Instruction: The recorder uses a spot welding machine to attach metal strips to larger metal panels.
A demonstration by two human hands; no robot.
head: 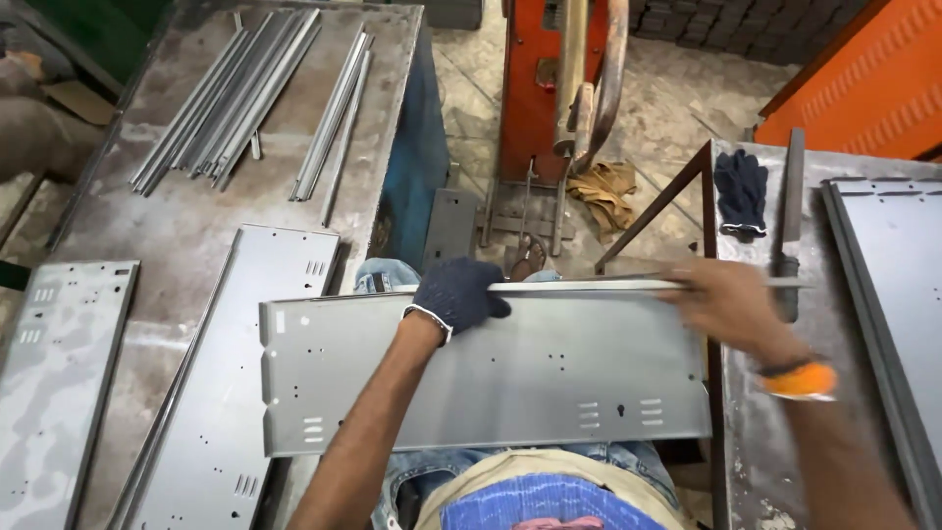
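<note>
A grey sheet-metal panel with punched holes and slots lies across my lap, spanning the gap between two tables. My left hand, in a dark knit glove, grips the panel's far edge. My bare right hand, with an orange wristband, holds a thin metal strip that runs along that same far edge. The right hand is blurred.
On the left steel table lie similar panels and bundles of thin metal strips. The right table carries a dark glove, a long file-like bar and another panel. A red machine stands ahead on the floor.
</note>
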